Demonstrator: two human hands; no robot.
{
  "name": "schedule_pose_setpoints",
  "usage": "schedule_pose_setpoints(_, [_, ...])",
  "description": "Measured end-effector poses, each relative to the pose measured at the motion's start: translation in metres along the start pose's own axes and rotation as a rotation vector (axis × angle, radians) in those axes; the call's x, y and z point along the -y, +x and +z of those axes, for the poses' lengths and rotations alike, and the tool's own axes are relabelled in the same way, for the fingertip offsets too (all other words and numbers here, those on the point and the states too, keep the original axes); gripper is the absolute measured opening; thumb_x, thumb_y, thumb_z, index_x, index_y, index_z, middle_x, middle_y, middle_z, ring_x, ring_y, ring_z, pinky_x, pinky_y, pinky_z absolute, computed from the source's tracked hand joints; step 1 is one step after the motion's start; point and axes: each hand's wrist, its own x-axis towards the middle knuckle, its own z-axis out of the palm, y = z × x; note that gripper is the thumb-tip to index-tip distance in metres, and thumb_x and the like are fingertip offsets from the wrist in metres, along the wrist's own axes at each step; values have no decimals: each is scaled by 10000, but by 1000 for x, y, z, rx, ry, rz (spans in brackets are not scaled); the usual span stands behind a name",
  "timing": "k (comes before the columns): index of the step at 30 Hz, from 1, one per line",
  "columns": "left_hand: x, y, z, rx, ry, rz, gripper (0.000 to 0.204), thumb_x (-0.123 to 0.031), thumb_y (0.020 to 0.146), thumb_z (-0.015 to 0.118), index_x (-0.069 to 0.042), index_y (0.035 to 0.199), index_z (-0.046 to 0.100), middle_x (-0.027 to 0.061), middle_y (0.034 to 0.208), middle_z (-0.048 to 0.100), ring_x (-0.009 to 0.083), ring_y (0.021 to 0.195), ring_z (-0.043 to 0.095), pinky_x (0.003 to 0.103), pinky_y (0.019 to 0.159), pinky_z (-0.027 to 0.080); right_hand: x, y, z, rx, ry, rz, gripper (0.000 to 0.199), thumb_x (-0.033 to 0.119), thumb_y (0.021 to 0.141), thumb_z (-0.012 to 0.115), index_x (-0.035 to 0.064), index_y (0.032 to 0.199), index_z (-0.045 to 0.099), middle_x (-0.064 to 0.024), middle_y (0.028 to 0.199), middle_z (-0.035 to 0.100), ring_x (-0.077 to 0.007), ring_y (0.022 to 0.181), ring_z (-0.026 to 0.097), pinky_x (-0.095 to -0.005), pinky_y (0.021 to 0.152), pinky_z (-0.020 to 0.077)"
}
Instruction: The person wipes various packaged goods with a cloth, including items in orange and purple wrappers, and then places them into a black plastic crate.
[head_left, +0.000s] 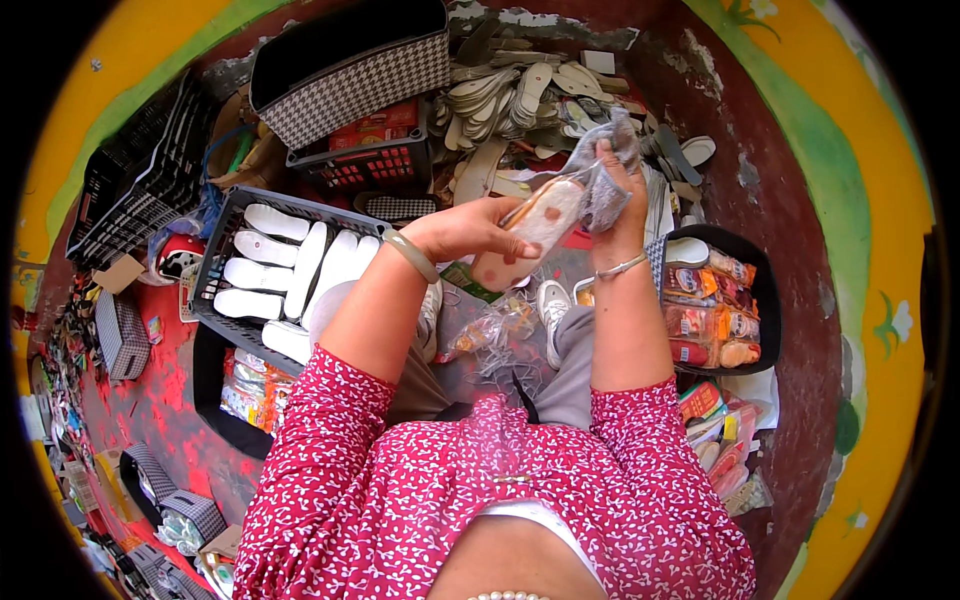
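My left hand (pixel 470 235) grips a pale insole (pixel 548 222) with round brown spots, its thumb lying over the near part of the sole. Bunched in my right hand (pixel 622 205) is a grey cloth (pixel 606 150), fingers wrapped round it. The cloth hangs against the insole's right edge, above my knees. Whether the two are joined, I cannot tell. Below them, a clear plastic bag (pixel 490 325) and loose scraps lie on the floor between my shoes.
To the left, a dark plastic crate (pixel 215 290) holds several white soles. A heap of insoles (pixel 500 95) lies against the far wall, beside a houndstooth box (pixel 350 90). On the right, a black bin (pixel 768 320) contains packaged goods; more packets (pixel 725 430) lie nearer me.
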Motion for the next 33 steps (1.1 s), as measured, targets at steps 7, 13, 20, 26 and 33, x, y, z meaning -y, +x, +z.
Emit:
schedule_pose_setpoints(7, [10, 7, 0, 78, -181, 61, 379, -74, 787, 662, 26, 1136, 552, 37, 979, 632, 95, 861, 569, 230, 791, 448, 7, 13, -26, -102, -108, -73, 123, 171, 842, 628, 80, 918, 594, -15, 811, 614, -128, 700, 594, -273, 627, 484])
schedule_pose_setpoints(13, [9, 6, -4, 66, -210, 52, 365, -47, 797, 640, 31, 1142, 549, 62, 1023, 633, 110, 905, 585, 242, 819, 457, 6, 19, -42, -175, -13, -93, 163, 208, 833, 640, 78, 915, 584, -23, 849, 615, -149, 744, 602, -299, 657, 499])
schedule_pose_setpoints(20, [-4, -12, -11, -148, -527, 170, 325, -94, 812, 625, 7, 1113, 553, 57, 931, 633, 145, 843, 605, 284, 746, 498, 25, 36, -82, -121, 108, 59, 373, 445, 896, 473, 103, 1009, 569, -93, 956, 630, -276, 897, 611, -448, 732, 513])
schedule_pose_setpoints(26, [-6, -8, -18, -353, -643, 312, 374, -118, 818, 633, -20, 1166, 536, 53, 999, 621, 130, 846, 599, 310, 772, 515, 4, 14, -28, 44, 27, 185, 640, 547, 933, 253, 20, 1246, 437, -133, 1180, 545, -280, 1067, 542, -426, 913, 451])
schedule_pose_setpoints(33, [13, 14, -13, -460, -390, 374, 316, -65, 846, 593, 24, 1143, 530, 59, 1042, 613, 112, 939, 574, 253, 830, 455, -46, -7, 6, 69, 152, 359, 447, 393, 905, 496, 39, 1178, 491, -70, 1096, 575, -213, 1012, 561, -360, 885, 458])
